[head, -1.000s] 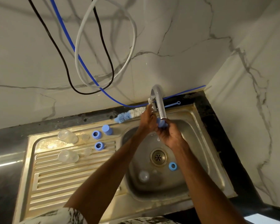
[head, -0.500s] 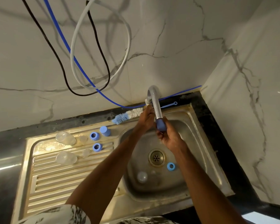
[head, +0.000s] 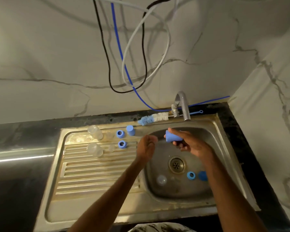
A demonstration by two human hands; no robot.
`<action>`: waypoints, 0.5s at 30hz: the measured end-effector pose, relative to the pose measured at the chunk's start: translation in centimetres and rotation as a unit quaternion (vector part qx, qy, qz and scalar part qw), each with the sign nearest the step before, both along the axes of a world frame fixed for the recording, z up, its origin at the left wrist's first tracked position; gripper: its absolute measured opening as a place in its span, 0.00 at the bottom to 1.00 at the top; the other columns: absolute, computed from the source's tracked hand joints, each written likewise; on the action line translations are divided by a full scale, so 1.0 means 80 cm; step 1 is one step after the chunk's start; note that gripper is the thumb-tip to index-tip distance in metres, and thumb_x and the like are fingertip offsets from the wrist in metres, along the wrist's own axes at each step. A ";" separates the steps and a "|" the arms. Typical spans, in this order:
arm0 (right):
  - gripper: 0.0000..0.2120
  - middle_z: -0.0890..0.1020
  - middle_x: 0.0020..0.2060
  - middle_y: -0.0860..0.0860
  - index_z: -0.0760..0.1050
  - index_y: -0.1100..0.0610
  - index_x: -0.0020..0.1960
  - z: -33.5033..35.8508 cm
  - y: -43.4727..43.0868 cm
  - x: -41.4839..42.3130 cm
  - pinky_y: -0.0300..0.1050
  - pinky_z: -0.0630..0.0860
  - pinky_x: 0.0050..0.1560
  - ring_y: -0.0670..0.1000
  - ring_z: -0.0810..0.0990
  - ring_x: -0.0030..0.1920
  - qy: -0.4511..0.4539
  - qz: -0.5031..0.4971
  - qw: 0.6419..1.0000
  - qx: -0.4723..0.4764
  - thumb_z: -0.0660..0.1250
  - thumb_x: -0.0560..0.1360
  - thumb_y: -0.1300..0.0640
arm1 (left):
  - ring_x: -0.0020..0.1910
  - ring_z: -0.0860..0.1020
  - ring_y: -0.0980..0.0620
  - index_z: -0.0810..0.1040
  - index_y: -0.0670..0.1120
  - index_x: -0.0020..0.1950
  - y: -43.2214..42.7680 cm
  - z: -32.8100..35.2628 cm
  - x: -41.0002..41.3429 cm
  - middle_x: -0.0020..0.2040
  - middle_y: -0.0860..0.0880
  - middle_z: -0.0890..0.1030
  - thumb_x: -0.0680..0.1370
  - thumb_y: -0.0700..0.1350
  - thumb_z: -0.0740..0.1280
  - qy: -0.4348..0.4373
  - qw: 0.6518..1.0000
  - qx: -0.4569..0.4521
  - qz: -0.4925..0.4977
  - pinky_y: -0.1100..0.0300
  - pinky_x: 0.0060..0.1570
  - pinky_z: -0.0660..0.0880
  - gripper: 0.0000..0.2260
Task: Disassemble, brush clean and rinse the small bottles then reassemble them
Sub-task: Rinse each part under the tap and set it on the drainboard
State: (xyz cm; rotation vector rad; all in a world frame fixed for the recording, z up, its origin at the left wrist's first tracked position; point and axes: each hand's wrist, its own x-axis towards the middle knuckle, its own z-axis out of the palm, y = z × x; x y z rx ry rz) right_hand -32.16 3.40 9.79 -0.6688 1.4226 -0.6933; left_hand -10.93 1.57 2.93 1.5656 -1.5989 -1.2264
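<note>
My right hand [head: 189, 142] grips a blue cap [head: 172, 136] over the sink basin [head: 213, 134], below and left of the tap [head: 185, 106]. My left hand [head: 146, 146] hovers at the basin's left rim, fingers loosely curled, holding nothing. On the drainboard lie two clear bottles [head: 95, 132] [head: 94, 149], two blue rings [head: 120, 134] [head: 122, 144], a blue cap [head: 130, 130] and small clear teats [head: 111, 148]. In the basin lie a clear bottle [head: 161, 180], a blue ring [head: 191, 175] and another blue cap [head: 202, 175]. A blue-white bottle brush [head: 153, 118] rests behind the sink.
The drain [head: 176, 164] sits mid-basin. Black, white and blue cables [head: 124, 64] hang on the marble wall above. Dark counter [head: 15, 164] extends left of the steel drainboard [head: 90, 173]; a wall corner closes the right side.
Both hands have come down away from the tap. My right hand carries the blue cap left over the basin; my left hand has dropped to the basin's left rim. The view tilted.
</note>
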 end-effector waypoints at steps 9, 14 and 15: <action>0.23 0.85 0.29 0.48 0.84 0.55 0.46 -0.100 0.025 0.110 0.49 0.82 0.46 0.48 0.84 0.35 0.275 -0.013 0.961 0.006 0.73 0.70 0.34 | 0.52 0.82 0.46 0.84 0.39 0.51 0.038 -0.029 0.107 0.50 0.44 0.85 0.76 0.36 0.66 -0.107 0.989 0.086 0.049 0.58 0.51 0.75 0.08; 0.21 0.85 0.40 0.55 0.80 0.57 0.46 -0.105 -0.001 0.187 0.50 0.81 0.42 0.53 0.83 0.40 0.299 0.005 0.954 -0.025 0.79 0.62 0.45 | 0.55 0.80 0.44 0.80 0.38 0.56 0.034 -0.046 0.147 0.55 0.42 0.83 0.76 0.37 0.68 -0.143 0.984 0.093 0.056 0.62 0.50 0.68 0.10; 0.19 0.85 0.45 0.53 0.79 0.55 0.48 -0.107 -0.009 0.198 0.45 0.78 0.44 0.54 0.83 0.45 0.319 0.014 0.947 -0.032 0.80 0.63 0.48 | 0.56 0.80 0.44 0.79 0.38 0.57 0.032 -0.050 0.153 0.55 0.42 0.83 0.76 0.37 0.68 -0.148 0.983 0.095 0.052 0.63 0.49 0.67 0.10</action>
